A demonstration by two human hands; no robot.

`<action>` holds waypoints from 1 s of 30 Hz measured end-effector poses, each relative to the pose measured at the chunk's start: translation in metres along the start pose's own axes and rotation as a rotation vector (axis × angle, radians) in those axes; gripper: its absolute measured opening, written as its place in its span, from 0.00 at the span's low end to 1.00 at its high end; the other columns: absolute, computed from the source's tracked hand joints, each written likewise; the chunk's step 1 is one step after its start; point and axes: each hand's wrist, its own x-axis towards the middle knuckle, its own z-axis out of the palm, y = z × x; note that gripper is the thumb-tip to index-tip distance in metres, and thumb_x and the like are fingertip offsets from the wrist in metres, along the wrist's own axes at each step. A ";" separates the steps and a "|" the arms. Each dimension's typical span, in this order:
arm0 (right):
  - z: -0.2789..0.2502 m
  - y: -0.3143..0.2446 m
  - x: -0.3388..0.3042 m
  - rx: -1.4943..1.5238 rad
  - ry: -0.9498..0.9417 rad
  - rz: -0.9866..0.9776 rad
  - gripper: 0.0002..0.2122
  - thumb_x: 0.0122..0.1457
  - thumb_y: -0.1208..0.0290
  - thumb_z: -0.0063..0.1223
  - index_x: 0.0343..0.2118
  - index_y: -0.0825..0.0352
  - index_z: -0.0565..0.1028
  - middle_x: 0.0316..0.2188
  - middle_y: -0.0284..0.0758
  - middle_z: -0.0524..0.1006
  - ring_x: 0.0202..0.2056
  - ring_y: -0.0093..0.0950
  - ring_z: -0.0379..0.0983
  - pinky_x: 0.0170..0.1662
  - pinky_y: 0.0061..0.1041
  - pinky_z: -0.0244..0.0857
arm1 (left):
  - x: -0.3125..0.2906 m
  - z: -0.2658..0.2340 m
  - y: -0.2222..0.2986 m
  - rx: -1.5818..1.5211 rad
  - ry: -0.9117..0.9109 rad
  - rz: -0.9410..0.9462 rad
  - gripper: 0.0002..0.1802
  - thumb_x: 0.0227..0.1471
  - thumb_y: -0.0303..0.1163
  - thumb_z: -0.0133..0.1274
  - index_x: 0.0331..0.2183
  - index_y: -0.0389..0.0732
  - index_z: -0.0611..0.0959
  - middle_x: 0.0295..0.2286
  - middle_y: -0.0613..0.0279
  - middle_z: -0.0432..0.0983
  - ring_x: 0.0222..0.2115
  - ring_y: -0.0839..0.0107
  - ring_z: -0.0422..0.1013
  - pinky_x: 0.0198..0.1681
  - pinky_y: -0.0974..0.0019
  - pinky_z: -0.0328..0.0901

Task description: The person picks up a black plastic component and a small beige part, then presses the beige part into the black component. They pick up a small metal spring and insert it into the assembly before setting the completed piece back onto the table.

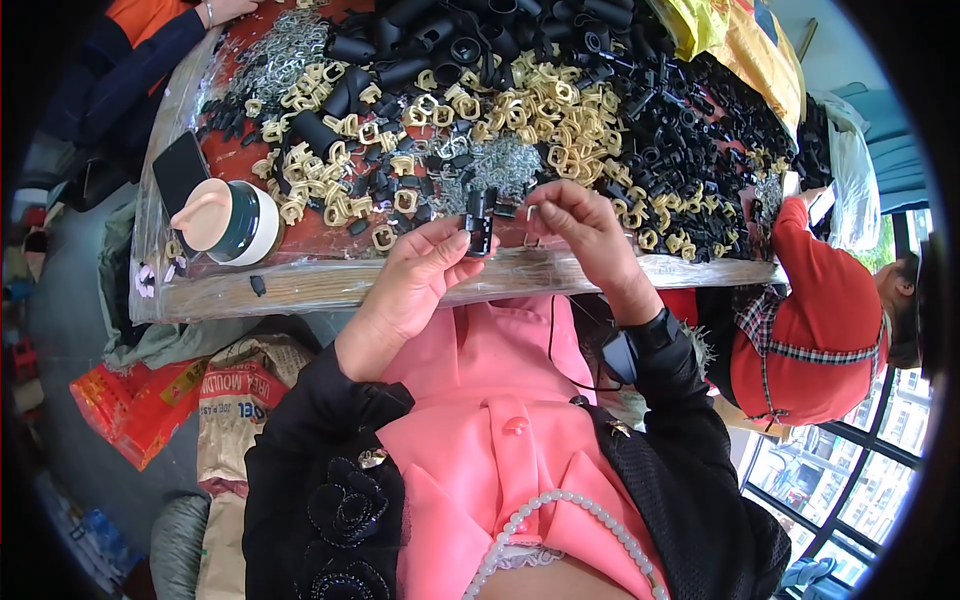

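Over the near edge of the table (pixel 340 285), the left hand (pixel 412 275) pinches a black plastic part (pixel 478 238) with thumb and fingers; the right hand (pixel 585 225) pinches a small shiny metal bit (pixel 531 213). Near the left corner sits a cup (pixel 266 228) (its lid is pinkish)

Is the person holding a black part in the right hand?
No, the left hand holds a black part, while the right hand, apart from it, pinches a thin bent metal piece.
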 end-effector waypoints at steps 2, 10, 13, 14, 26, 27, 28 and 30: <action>0.006 0.000 -0.005 0.115 -0.088 0.019 0.05 0.55 0.74 0.42 0.33 0.69 0.67 0.22 0.25 0.68 0.24 0.13 0.62 0.28 0.12 0.57 | 0.003 0.004 -0.003 -0.036 -0.034 -0.008 0.15 0.48 0.32 0.47 0.38 0.35 0.72 0.33 0.58 0.72 0.34 0.71 0.69 0.38 0.71 0.63; 0.015 0.001 -0.012 0.320 -0.252 0.216 0.05 0.55 0.74 0.41 0.34 0.68 0.64 0.24 0.27 0.68 0.24 0.14 0.62 0.28 0.11 0.56 | 0.009 0.010 -0.004 -0.090 -0.153 -0.050 0.15 0.48 0.32 0.47 0.38 0.35 0.72 0.33 0.58 0.72 0.34 0.70 0.69 0.39 0.71 0.64; 0.018 0.002 -0.012 0.418 -0.200 0.210 0.06 0.55 0.74 0.41 0.35 0.67 0.64 0.24 0.26 0.68 0.25 0.14 0.63 0.28 0.12 0.57 | 0.010 0.010 -0.006 -0.096 -0.147 -0.048 0.15 0.48 0.33 0.46 0.38 0.34 0.72 0.33 0.58 0.72 0.34 0.69 0.69 0.39 0.70 0.64; 0.018 0.002 -0.012 0.465 -0.174 0.207 0.06 0.55 0.74 0.41 0.35 0.67 0.64 0.25 0.26 0.68 0.26 0.14 0.63 0.28 0.13 0.57 | 0.010 0.009 -0.006 -0.107 -0.134 -0.041 0.15 0.48 0.33 0.46 0.38 0.34 0.72 0.33 0.58 0.72 0.35 0.69 0.69 0.39 0.70 0.64; 0.020 -0.011 -0.029 -0.679 0.034 -0.596 0.07 0.46 0.81 0.49 0.29 0.70 0.67 0.24 0.37 0.70 0.25 0.32 0.66 0.28 0.24 0.60 | 0.003 0.006 -0.008 -0.184 -0.115 -0.100 0.14 0.49 0.33 0.46 0.37 0.35 0.72 0.33 0.56 0.72 0.34 0.68 0.70 0.37 0.71 0.65; 0.020 -0.012 -0.030 -0.679 0.034 -0.599 0.07 0.46 0.81 0.49 0.29 0.70 0.67 0.24 0.37 0.70 0.25 0.32 0.66 0.28 0.24 0.60 | 0.003 0.006 -0.008 -0.193 -0.124 -0.110 0.14 0.49 0.32 0.46 0.37 0.35 0.72 0.33 0.56 0.72 0.33 0.68 0.70 0.37 0.72 0.66; 0.019 -0.011 -0.031 -0.661 0.043 -0.566 0.07 0.46 0.81 0.49 0.29 0.70 0.67 0.24 0.37 0.70 0.25 0.33 0.66 0.28 0.24 0.60 | 0.002 0.006 -0.008 -0.192 -0.125 -0.110 0.14 0.49 0.32 0.46 0.37 0.35 0.72 0.33 0.56 0.72 0.33 0.68 0.70 0.37 0.72 0.66; 0.017 -0.010 -0.032 -0.624 0.060 -0.499 0.07 0.46 0.81 0.49 0.29 0.70 0.67 0.24 0.37 0.70 0.25 0.33 0.66 0.27 0.26 0.59 | 0.001 0.008 -0.007 -0.135 -0.110 -0.082 0.15 0.49 0.32 0.45 0.38 0.33 0.71 0.35 0.54 0.70 0.34 0.68 0.70 0.36 0.72 0.66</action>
